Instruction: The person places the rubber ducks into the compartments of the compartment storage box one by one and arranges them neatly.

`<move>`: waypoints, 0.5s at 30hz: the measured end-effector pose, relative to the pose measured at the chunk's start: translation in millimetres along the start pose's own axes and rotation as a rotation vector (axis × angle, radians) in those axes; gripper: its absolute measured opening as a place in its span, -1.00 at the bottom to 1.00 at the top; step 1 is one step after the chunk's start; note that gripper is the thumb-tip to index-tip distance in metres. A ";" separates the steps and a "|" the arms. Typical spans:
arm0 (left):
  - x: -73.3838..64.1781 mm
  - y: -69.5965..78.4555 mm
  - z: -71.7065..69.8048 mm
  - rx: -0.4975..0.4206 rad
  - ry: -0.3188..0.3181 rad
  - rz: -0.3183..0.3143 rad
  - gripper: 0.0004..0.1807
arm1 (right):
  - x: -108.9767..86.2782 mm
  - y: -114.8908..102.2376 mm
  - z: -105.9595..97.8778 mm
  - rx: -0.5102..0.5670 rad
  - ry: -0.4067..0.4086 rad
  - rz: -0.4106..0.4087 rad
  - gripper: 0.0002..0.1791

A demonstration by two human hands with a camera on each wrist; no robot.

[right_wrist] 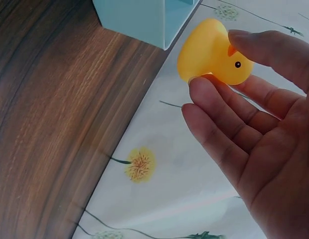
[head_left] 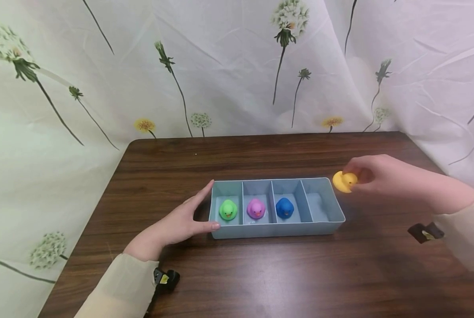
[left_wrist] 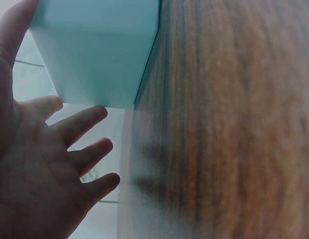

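A light blue tray (head_left: 276,229) with a row of compartments lies on the table. From the left, its compartments hold a green toy duck (head_left: 228,210), a pink toy duck (head_left: 256,209) and a blue toy duck (head_left: 284,208); the rightmost has nothing in it. My left hand (head_left: 181,223) spans the tray's left end, thumb at the front corner and index finger at the back corner, fingers spread and fairly straight. Just beyond the tray's right end, my right hand (head_left: 374,174) pinches a yellow toy duck (right_wrist: 204,52) between thumb and fingers, above the table.
The dark wooden table (head_left: 221,274) carries the tray. White cloth (head_left: 229,79) printed with dandelions hangs behind it and at the sides. Each wrist wears a small black camera, such as the left wrist camera (head_left: 167,279).
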State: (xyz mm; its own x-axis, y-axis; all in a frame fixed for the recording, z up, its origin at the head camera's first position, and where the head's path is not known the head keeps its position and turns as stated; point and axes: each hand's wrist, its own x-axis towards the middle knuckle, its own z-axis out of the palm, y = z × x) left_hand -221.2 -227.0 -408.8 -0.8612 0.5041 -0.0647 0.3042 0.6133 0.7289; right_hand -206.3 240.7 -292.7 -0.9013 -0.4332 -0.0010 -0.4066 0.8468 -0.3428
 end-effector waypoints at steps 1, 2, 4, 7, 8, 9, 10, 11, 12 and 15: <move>0.2 0.3 -0.1 0.001 -0.001 0.000 0.14 | 0.7 -1.1 0.2 0.006 -0.005 0.002 -0.76; 0.3 0.6 -0.2 -0.001 -0.002 0.000 0.14 | 1.4 -2.2 0.4 0.010 -0.009 0.003 -0.77; 0.3 0.8 -0.5 -0.002 -0.003 0.000 0.14 | 3.0 -5.7 1.0 0.021 -0.023 0.021 -0.78; 0.7 0.4 -0.8 -0.002 -0.003 0.003 0.14 | 6.5 -11.4 1.9 0.036 -0.045 0.041 -0.79; 0.8 0.2 -0.9 0.000 -0.002 0.003 0.14 | 7.6 -13.5 2.0 0.043 -0.053 0.051 -0.79; 0.8 0.2 -1.0 0.003 -0.001 0.004 0.14 | 9.0 -15.6 2.1 0.050 -0.061 0.062 -0.79; 1.0 0.2 -1.0 0.004 0.000 0.004 0.14 | 10.3 -17.2 2.1 0.057 -0.068 0.065 -0.80; 1.2 0.4 -1.0 0.005 0.001 0.005 0.14 | 11.7 -18.5 2.3 0.062 -0.073 0.068 -0.80; 1.3 0.4 -1.1 0.004 0.001 0.005 0.14 | 12.7 -19.7 2.4 0.068 -0.080 0.072 -0.80; 1.5 0.9 -1.2 0.002 -0.001 0.001 0.14 | 15.7 -22.5 3.5 0.084 -0.093 0.075 -0.80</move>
State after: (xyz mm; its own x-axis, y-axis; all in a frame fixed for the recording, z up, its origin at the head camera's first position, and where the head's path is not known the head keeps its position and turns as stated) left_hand -222.7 -226.4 -407.4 -0.8603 0.5056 -0.0645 0.3064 0.6141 0.7273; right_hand -210.8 213.8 -288.2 -0.9094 -0.3998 -0.1147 -0.3215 0.8506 -0.4161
